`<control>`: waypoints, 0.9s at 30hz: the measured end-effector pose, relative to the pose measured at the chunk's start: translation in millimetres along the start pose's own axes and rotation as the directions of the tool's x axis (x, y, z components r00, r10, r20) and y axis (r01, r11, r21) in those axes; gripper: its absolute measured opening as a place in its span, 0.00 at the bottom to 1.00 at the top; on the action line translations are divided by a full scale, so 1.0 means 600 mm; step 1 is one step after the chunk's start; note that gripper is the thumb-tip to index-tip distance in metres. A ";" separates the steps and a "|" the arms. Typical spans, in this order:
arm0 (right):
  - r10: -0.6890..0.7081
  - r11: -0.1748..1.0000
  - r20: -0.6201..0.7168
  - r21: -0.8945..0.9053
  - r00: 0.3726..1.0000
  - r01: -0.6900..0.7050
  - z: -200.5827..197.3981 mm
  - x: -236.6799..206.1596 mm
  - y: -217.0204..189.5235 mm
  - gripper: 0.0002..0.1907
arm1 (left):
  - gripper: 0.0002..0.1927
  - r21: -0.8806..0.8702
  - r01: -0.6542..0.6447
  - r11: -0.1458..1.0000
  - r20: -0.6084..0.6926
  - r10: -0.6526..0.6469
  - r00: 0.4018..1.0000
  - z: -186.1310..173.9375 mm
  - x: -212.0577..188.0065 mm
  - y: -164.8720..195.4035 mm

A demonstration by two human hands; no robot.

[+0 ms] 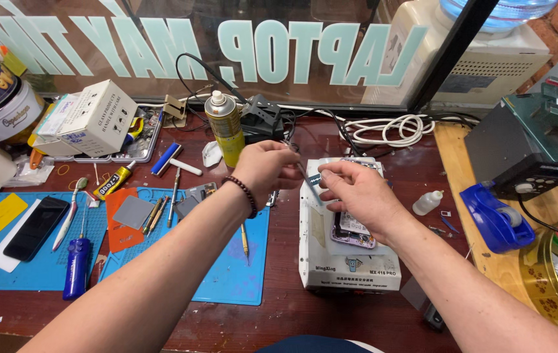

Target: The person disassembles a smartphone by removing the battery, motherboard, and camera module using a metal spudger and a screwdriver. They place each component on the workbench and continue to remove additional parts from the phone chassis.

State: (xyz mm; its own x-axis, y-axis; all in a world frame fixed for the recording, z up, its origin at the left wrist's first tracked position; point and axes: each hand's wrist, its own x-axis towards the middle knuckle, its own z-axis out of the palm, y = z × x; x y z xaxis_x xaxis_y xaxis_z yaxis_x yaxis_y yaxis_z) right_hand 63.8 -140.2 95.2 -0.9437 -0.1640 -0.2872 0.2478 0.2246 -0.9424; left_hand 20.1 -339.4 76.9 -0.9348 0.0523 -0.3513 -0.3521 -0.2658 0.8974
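The opened phone (352, 230) lay face down on the white heating plate (348, 265), right in front of me on the red-brown bench (292, 196), flat and steady there so both hands could work over it. My left hand (267, 167) hovered above the plate's far left corner, fingers pinched together on a thin metal tool (300, 168), probably tweezers, tip angled down toward my other hand. My right hand (357, 193) sat palm down over the phone's upper half, thumb and forefinger closed on a small dark piece (313, 180) I couldn't make out clearly. Both forearms came in low, wrists meeting over the plate. The blue mat (233, 274) lay left of the plate, with small hand tools on it. A yellow spray can (225, 127) stood behind my left hand, a small white dropper bottle (427, 202) off to the right.
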 end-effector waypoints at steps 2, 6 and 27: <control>-0.001 0.999 0.010 0.046 1.000 0.000 -0.006 -0.011 -0.004 0.16 | 0.07 0.005 0.006 1.000 0.054 -0.006 0.999 0.043 -0.006 0.000; -0.124 0.992 -0.026 0.028 0.992 0.124 -0.025 -0.030 -0.006 0.15 | 0.06 0.043 -0.033 0.999 0.125 0.028 0.992 0.095 -0.019 -0.009; -0.063 0.996 0.020 0.063 0.998 0.062 -0.087 -0.052 0.027 0.11 | 0.08 -0.137 0.356 0.925 0.359 -0.288 0.888 0.081 -0.032 -0.026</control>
State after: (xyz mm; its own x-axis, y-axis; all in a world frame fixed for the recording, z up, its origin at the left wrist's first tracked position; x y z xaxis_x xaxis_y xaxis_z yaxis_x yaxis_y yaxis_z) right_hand 86.0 -81.6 98.0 -0.9530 -0.1967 -0.2303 0.2022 0.1527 -0.9674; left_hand 41.6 -289.4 82.5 -0.7451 0.4684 -0.4748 -0.6516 -0.3592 0.6682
